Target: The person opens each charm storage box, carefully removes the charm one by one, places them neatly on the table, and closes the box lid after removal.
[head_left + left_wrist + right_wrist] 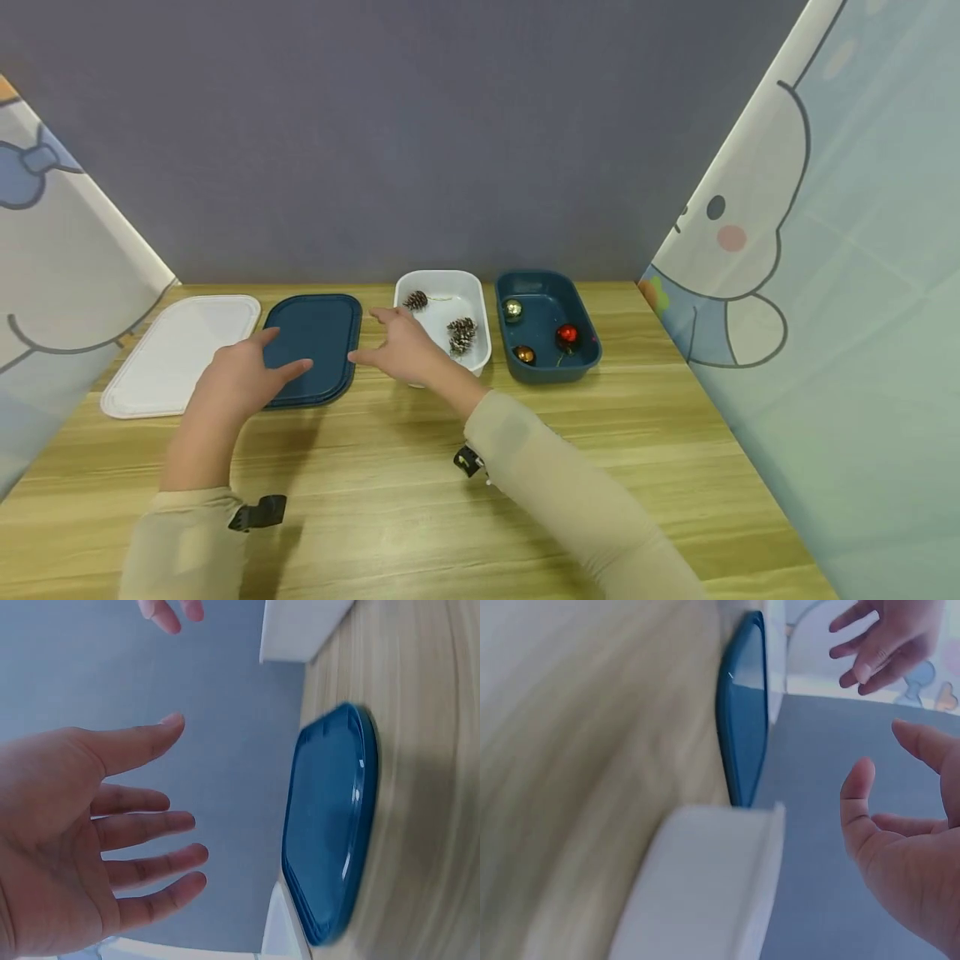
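A dark blue lid (318, 342) lies flat on the wooden table. Above its left side hovers my left hand (238, 375), fingers apart and holding nothing; the left wrist view shows the bare palm (52, 840) well off the blue lid (326, 825). My right hand (405, 346) is in the air between that lid and a white container (480, 321), thumb and fingers spread with nothing between them. Several pinecones (462, 332) lie in the white container. Left of the blue lid is a white lid (180, 354), partly behind my left hand.
Right of the white container stands a dark blue container (551, 373) with a red ornament (567, 334) and gold ones (513, 310). A grey wall (405, 167) rises behind the table (360, 508). Printed panels (847, 333) flank both sides.
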Demonstrator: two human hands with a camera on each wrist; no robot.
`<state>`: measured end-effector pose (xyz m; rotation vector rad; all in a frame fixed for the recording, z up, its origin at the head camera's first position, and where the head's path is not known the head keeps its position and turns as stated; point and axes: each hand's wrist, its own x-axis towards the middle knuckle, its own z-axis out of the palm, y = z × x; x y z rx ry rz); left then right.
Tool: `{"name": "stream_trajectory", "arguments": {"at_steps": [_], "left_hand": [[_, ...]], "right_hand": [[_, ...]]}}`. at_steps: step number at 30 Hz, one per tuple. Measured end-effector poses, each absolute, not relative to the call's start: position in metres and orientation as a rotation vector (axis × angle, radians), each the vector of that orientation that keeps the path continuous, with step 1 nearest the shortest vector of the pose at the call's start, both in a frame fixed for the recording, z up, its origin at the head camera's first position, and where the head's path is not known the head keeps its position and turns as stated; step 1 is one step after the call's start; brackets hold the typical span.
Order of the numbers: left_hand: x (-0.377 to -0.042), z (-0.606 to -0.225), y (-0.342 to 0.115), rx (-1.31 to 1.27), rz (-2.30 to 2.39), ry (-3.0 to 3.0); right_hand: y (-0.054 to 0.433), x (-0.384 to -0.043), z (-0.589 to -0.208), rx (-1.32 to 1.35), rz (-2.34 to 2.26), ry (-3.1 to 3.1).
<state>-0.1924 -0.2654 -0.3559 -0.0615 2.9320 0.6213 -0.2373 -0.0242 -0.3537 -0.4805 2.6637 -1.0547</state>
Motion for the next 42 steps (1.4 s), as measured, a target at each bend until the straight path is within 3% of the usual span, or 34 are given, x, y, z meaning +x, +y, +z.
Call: {"name": "stream_trajectory", "arguments": {"at_steps": [18, 42], "left_hand": [[-0.209, -0.366, -0.191, 0.197, 0.847, 2.854], [-0.228, -0.412, -0.144, 0.362, 1.091, 2.769]], "right_hand": [[0.049, -0.259, -0.338, -0.564, -1.115, 2.677], [0.106, -0.304, -0.368, -0.654, -0.757, 2.717]]}}
